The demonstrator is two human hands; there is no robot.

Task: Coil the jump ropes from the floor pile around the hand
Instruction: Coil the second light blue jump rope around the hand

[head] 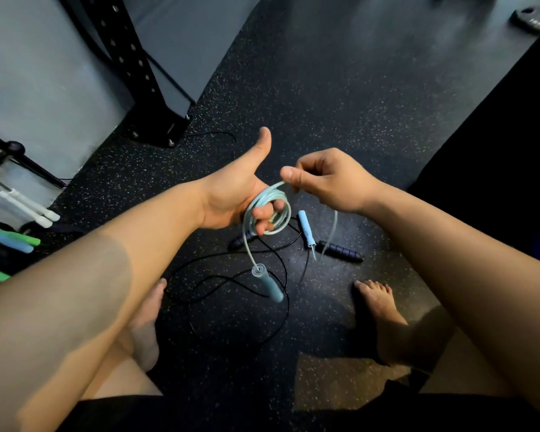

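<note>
Centrally, the left hand (231, 198) reaches forward with its thumb stuck up toward 12 o'clock and its fingers curled inward. The light-blue jump rope (278, 210) is wound in several loops around those fingers, so that grip is closed inside the coil. Just beside it at 3 o'clock, the right hand (328, 182) hangs palm-down with the wrist bent. Its grip is narrow, pinching a strand of the same rope between thumb and forefinger. One pale blue handle (270, 283) dangles from the coil at 6 o'clock, and a second blue handle (304, 229) shows below the right hand. Under both hands a black jump rope (219, 275) lies loose on the speckled floor (325, 88), with its dark ribbed handle (340, 251) at 4 o'clock.
</note>
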